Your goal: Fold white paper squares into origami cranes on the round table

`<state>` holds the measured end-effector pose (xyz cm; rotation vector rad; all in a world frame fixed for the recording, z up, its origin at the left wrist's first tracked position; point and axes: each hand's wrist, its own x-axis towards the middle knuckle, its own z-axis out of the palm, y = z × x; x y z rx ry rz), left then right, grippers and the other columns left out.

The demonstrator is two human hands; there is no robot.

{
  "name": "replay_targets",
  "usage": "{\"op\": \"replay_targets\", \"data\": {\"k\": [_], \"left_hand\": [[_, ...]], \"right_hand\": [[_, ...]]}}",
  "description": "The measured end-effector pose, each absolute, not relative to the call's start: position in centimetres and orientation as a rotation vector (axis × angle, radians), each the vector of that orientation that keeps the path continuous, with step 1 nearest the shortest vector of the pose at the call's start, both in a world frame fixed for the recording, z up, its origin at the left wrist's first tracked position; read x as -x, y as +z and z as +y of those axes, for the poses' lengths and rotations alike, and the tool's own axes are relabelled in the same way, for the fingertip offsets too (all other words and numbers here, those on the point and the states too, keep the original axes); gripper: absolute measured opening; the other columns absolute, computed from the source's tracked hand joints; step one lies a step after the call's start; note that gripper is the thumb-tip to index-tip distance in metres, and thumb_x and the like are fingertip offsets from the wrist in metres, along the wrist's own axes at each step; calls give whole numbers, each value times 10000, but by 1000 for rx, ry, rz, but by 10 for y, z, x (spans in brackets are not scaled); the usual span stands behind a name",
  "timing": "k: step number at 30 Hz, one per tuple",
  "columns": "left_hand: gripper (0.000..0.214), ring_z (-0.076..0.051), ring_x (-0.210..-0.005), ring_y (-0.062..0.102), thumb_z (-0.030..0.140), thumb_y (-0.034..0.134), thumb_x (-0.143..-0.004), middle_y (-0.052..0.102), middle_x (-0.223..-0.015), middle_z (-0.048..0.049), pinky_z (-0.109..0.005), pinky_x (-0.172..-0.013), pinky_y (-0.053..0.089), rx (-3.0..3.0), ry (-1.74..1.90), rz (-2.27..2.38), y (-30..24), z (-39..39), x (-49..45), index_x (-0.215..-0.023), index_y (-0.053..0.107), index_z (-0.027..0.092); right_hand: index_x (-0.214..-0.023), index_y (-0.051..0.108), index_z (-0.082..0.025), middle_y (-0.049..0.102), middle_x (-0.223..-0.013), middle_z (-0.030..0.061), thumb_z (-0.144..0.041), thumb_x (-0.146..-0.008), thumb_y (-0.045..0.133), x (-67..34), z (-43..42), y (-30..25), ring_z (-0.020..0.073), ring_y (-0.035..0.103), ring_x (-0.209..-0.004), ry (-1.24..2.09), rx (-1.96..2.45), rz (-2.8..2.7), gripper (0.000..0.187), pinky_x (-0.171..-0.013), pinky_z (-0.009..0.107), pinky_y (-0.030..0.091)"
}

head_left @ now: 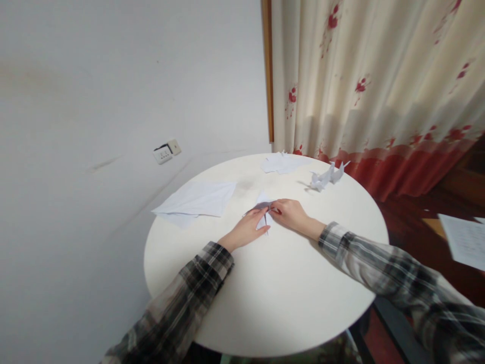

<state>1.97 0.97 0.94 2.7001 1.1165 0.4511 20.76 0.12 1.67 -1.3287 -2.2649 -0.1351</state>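
A small piece of folded white paper (263,196) lies near the middle of the round white table (265,293), with pointed flaps at its top and bottom. My left hand (247,229) holds it from the left, fingers over the paper and thumb low near its bottom point. From the right, my right hand (290,214) pinches the paper's right side with thumb and fingertips. The fingers of both hands meet over the middle of the paper and hide part of its folds.
Flat white sheets (204,197) lie at the table's left. More paper pieces (280,163) rest at the back edge. Folded paper figures (325,178) stand at the back right. A wall with a socket (162,153) borders the left; a flowered curtain (364,76) hangs behind.
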Motion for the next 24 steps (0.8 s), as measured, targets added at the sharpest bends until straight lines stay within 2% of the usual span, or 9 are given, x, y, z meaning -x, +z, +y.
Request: {"op": "replay_targets", "data": {"k": [13,24], "left_hand": [[536,-228,-1147,429,387,470,-798,462,-1231,-147,-352,-991,329,-2690,488,1064,8,11,-21,-1245,383,105],[531,-232,-1135,438,381,482,-795,476,-1211,-145,-358,-988,335,-2711,511,1058,8,11,-21,-1239,389,105]], "right_hand": [[-929,559,-180,635,-875,46,-326,-832,454,-199,-7,22,162,574,-807,-115,1423,-2342,204,-644,234,353],[-941,545,-183,619,-877,46,-339,-835,459,-198,-7,24,163,567,-813,-93,1468,-2362,207,-644,237,361]]}}
